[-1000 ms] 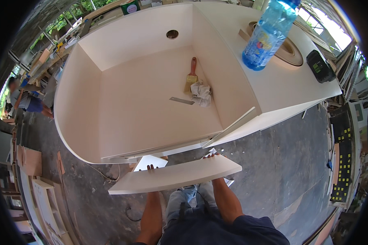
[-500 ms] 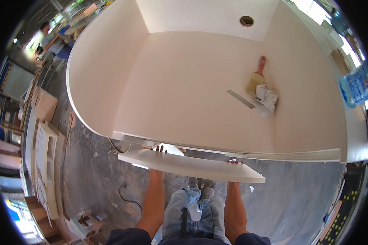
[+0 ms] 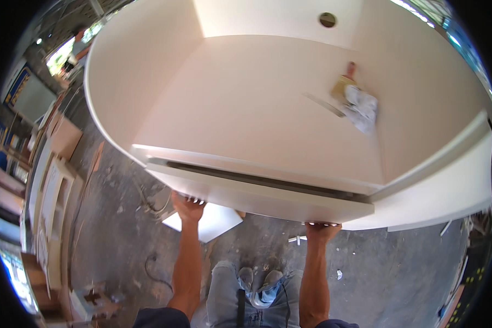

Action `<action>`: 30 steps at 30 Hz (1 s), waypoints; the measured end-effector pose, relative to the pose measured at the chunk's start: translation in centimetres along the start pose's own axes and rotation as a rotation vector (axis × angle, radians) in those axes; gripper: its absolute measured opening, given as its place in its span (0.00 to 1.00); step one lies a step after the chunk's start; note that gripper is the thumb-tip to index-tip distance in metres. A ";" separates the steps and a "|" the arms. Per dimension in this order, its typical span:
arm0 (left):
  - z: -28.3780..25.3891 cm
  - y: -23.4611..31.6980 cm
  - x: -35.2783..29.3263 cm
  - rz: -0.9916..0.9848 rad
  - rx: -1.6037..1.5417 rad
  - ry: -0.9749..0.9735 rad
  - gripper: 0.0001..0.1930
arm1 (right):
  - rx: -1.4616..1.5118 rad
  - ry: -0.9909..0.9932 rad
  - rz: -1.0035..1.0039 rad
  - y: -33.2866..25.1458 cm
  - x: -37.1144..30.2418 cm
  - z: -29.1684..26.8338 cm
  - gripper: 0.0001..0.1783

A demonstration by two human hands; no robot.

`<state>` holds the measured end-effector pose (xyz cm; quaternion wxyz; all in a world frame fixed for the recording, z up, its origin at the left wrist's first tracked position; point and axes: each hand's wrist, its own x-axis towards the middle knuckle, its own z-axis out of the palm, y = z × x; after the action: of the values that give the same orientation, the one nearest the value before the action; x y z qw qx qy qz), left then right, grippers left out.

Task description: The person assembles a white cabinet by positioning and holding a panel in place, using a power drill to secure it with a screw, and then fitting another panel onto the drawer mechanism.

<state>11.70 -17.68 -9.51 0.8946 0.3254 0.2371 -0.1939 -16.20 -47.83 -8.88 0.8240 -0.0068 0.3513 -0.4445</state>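
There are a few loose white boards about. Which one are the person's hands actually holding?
The long white panel pressed against the open front of the big white cabinet: left hand and right hand grip its lower edge. The small white offcut lies untouched on the floor.

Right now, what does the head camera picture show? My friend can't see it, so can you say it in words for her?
Two bare hands, the left hand and the right hand, press a long white board against the front edge of a big white cabinet. Inside the cabinet lie a brush and a crumpled rag. Below is a dusty grey floor.
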 end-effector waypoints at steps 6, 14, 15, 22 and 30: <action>0.7 0.0 0.9 0.014 0.000 -0.023 0.52 | 0.006 -0.026 -0.094 0.7 0.4 -1.8 0.27; 0.6 0.1 -0.1 0.121 0.002 -0.118 0.55 | -0.036 -0.187 -0.162 2.2 -0.6 -1.6 0.45; 0.1 0.3 0.7 0.121 0.007 -0.127 0.55 | -0.030 -0.180 -0.165 2.4 -0.6 -1.6 0.44; 0.0 0.7 1.2 0.097 -0.002 -0.165 0.58 | -0.100 -0.277 -0.199 2.2 -0.9 -2.2 0.45; 0.1 1.1 2.2 0.182 0.050 -0.121 0.60 | -0.168 -0.328 -0.305 2.3 -0.2 -2.8 0.33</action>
<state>14.04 -17.37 -10.13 0.9129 0.3553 0.1471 -0.1370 -16.24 -45.45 -11.60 0.7900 -0.2004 0.2433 -0.5258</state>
